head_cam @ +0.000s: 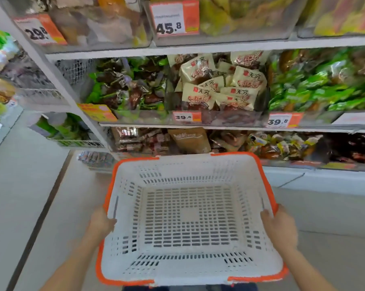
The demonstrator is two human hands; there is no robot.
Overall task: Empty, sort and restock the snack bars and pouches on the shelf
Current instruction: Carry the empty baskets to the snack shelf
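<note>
I hold an empty white slotted basket (190,164) with an orange rim in front of the shelf. My left hand (100,223) grips its left rim and my right hand (279,225) grips its right rim, thumbs inside. Straight ahead on the middle shelf lies a bin of cream snack pouches (219,85) with red print. Left of it is a bin of green and brown pouches (127,85); right of it are bright green pouches (320,89). The lower shelf holds brown snack bars (139,139), a tan pouch (190,139) and yellow-wrapped snacks (282,145).
Price tags reading 39.8 (187,117) hang on the middle shelf's front edge; 45.8 (173,19) is above. A wire rack (40,89) with more packets stands at the left. Grey tiled floor (30,196) spreads left and below the basket.
</note>
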